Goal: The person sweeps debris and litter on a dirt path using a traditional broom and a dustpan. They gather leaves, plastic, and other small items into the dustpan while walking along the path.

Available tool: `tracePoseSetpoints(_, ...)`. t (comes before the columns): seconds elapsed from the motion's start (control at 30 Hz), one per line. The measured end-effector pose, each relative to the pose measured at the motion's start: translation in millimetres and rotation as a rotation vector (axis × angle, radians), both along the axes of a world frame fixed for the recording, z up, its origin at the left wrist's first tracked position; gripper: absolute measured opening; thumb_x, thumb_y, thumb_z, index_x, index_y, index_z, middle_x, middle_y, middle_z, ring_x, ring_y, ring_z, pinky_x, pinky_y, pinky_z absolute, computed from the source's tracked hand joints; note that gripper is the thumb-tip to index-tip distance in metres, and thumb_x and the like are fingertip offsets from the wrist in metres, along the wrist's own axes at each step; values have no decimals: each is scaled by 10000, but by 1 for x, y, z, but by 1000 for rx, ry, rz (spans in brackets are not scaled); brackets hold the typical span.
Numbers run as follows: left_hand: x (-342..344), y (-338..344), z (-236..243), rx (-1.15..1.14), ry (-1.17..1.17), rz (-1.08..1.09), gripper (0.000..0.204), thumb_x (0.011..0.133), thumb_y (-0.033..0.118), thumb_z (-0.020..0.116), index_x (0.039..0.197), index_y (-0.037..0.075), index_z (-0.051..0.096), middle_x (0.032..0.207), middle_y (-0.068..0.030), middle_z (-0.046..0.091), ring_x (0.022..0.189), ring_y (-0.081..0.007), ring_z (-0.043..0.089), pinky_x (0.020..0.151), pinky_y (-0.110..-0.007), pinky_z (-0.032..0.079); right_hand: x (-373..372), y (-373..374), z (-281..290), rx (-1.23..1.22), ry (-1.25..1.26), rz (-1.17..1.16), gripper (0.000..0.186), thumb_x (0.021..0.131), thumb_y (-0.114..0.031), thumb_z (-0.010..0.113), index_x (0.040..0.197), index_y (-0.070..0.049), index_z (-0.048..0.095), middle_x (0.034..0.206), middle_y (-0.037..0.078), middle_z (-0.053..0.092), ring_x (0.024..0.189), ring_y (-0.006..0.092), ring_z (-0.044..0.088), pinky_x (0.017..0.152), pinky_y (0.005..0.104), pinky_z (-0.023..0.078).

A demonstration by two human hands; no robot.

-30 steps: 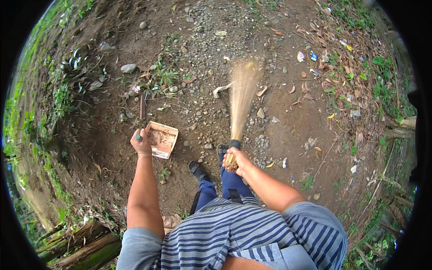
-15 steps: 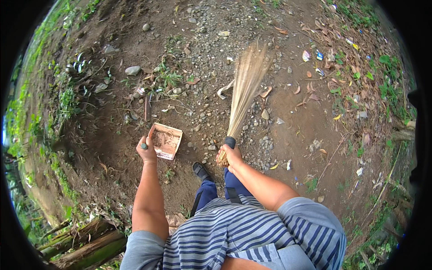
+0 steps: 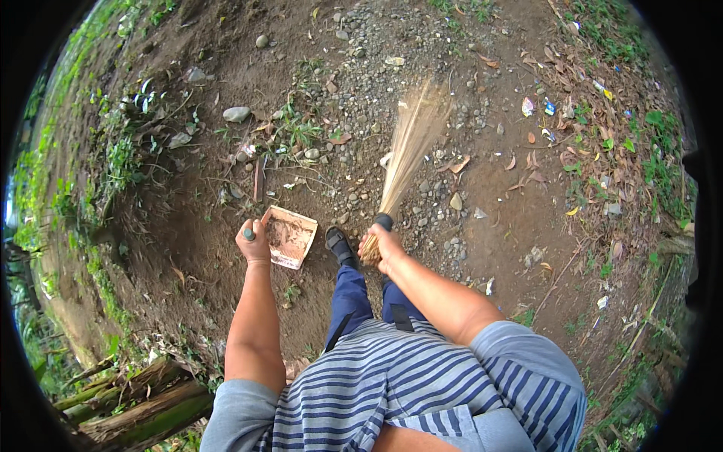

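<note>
My left hand (image 3: 253,242) is closed round a handle whose round green end shows above the fist. Beside it is a shallow, pale orange dustpan (image 3: 291,233) with brown dirt and bits scattered on its inner face. My right hand (image 3: 382,248) grips a stick broom (image 3: 410,147) by its bundled butt, just below a dark binding. The broom's thin tan bristles fan out ahead over the gravel. They look slightly blurred, and I cannot tell whether the tips touch the ground.
My dark sandal (image 3: 340,244) stands between the dustpan and the broom. Pebbles and gravel (image 3: 376,45) run up the middle of the dirt ground. Dry leaves and litter (image 3: 538,109) lie at the right. A pale stone (image 3: 236,114) and weeds are ahead left; logs (image 3: 143,399) lie lower left.
My foot in the sandal has stepped forward. The ground has shifted slightly down and right in the view. Both hands keep their holds, and the broom's bristles look more blurred.
</note>
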State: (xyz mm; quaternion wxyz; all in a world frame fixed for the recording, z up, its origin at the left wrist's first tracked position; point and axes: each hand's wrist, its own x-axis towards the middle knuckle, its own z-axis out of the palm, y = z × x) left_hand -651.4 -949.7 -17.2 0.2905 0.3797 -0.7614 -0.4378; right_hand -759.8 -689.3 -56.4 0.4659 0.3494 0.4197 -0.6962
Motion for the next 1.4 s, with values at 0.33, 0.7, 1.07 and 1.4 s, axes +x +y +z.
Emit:
tracePoseSetpoints(0.33, -41, -33, 8, 152, 149, -14, 349, 810, 69, 508, 556, 115, 274, 553, 82, 258, 515, -20, 243, 443, -222, 190, -53, -96, -41, -219, -320, 173, 212, 711, -212, 556, 782, -27, 479, 626, 103, 533, 519, 217, 553, 439, 358, 479)
tracePoseSetpoints(0.7, -32, -79, 8, 233, 146, 22, 330, 782, 81, 511, 553, 68, 274, 545, 45, 264, 531, -54, 254, 447, -253, 233, -32, -172, 21, -123, -127, -54, 152, 724, -167, 522, 782, -32, 485, 627, 84, 548, 535, 208, 575, 511, 358, 531)
tracePoseSetpoints(1.07, -27, -105, 14, 184, 84, -16, 315, 782, 71, 500, 554, 88, 283, 559, 61, 242, 548, -44, 242, 463, -251, 205, -123, -198, -32, -152, -249, -244, 300, 704, -204, 582, 846, 22, 444, 670, 125, 528, 533, 240, 540, 470, 354, 489)
tracePoseSetpoints(1.4, -20, -142, 25, 238, 43, -5, 300, 774, 106, 524, 561, 46, 322, 541, 19, 280, 544, -56, 282, 460, -263, 277, -129, -90, 36, 319, 73, 366, 200, 760, -210, 546, 844, -44, 474, 584, 105, 525, 470, 229, 554, 424, 383, 499)
